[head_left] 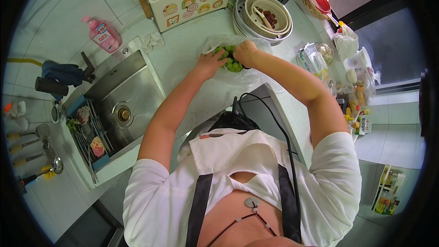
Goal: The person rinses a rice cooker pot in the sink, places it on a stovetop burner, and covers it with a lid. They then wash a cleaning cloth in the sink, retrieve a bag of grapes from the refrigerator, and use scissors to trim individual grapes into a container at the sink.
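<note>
Green grapes (234, 66) lie in a clear plastic bag (256, 77) on the pale counter, at the upper middle of the head view. My left hand (211, 65) is at the left side of the bunch, its fingers and thumb curved over some of the grapes. On the right side, my right hand (246, 53) is closed, knuckles up, against the bunch and the bag. Its fingertips are turned away, so what they pinch is hidden. The bag's crumpled film spreads around both hands.
A steel sink (132, 87) with a dish rack (89, 132) is at left, a pink soap bottle (104, 35) behind it. Beyond the bag stand a utensil holder (192, 1) and stacked bowls with a beige colander (267, 13). Packages (313, 61) line the right side.
</note>
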Available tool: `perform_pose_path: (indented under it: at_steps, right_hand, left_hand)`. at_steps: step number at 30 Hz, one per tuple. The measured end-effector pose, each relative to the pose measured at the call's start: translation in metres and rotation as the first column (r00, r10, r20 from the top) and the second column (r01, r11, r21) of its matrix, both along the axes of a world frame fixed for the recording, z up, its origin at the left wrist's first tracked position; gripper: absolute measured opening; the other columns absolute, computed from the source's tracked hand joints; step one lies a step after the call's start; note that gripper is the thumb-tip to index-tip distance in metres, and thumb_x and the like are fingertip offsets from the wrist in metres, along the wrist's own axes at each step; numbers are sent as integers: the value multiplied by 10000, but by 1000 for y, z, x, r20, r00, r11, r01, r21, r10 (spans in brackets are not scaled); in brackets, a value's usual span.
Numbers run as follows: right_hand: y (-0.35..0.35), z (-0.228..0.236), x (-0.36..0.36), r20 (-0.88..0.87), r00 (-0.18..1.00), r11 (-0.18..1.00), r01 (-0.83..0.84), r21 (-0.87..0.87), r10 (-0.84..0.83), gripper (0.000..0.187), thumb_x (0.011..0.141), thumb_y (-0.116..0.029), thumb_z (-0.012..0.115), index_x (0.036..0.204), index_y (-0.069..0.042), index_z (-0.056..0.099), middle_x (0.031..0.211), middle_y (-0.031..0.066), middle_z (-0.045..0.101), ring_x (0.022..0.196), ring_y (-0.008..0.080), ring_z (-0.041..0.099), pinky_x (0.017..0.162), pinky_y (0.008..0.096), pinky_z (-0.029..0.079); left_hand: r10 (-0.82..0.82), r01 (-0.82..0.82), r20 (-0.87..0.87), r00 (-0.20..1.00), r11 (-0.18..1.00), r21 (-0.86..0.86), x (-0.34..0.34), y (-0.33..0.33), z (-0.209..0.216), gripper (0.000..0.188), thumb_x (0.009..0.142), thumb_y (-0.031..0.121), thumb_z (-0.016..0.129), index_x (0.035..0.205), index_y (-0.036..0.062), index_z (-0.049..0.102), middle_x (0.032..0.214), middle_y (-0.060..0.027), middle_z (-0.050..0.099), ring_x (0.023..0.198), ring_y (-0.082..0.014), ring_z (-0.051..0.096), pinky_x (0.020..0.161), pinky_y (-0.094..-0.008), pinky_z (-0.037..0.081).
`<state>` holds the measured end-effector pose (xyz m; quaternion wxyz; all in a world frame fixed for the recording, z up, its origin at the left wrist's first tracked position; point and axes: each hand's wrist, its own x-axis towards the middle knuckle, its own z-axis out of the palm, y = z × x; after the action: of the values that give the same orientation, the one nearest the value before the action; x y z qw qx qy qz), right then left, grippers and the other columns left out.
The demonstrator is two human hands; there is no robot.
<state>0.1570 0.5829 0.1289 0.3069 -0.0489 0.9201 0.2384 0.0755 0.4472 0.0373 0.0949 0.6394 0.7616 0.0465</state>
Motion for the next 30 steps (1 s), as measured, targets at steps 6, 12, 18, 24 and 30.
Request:
perform_pose_path:
  at_steps: [6, 12, 18, 24, 30]
  right_hand:
    - [1, -3, -9, -31, 1000, 998, 1, 56, 1, 129, 693, -177, 589, 793, -131, 656, 836, 33, 633, 841, 193, 603, 691, 290, 452]
    - [-6, 4, -34, 101, 967, 965, 216, 146, -232, 252, 714, -234, 604, 946, -142, 637, 965, 15, 611, 908, 182, 576, 648, 308, 442]
    - [-11, -11, -55, 138, 933, 930, 298, 217, -332, 328, 698, -251, 631, 1014, -165, 617, 963, 0, 610, 916, 177, 571, 669, 329, 442]
    - [-14, 0, -51, 149, 974, 984, 165, 61, -173, 299, 666, -235, 645, 953, -156, 633, 935, 17, 621, 903, 184, 582, 701, 295, 442]
    - [-6, 3, -33, 191, 981, 998, -39, 49, 29, 234, 667, -208, 627, 893, -150, 646, 916, 34, 626, 891, 189, 591, 711, 291, 451]
  left_hand:
    - [14, -15, 15, 1000, 1000, 26, 1, -2, -3, 646, 687, -55, 485, 1252, 249, 404, 1380, -32, 221, 1148, -274, 373, 890, -438, 357]
    - [-1, 1, -6, 1000, 996, 89, -3, 0, -13, 650, 683, -25, 505, 1255, 262, 391, 1370, -40, 234, 1155, -268, 378, 871, -440, 363]
    - [6, -6, -7, 1000, 996, 91, -3, 1, -8, 647, 685, -12, 512, 1251, 280, 395, 1366, -46, 239, 1153, -265, 381, 866, -440, 353]
    - [-7, 4, 25, 1000, 994, 111, -6, 5, -10, 606, 696, 2, 498, 1231, 279, 427, 1349, -45, 267, 1152, -268, 380, 886, -449, 344]
    - [-50, 51, -10, 999, 972, 230, -10, 7, -16, 565, 690, -8, 492, 1190, 254, 474, 1320, -45, 310, 1125, -263, 416, 895, -400, 375]
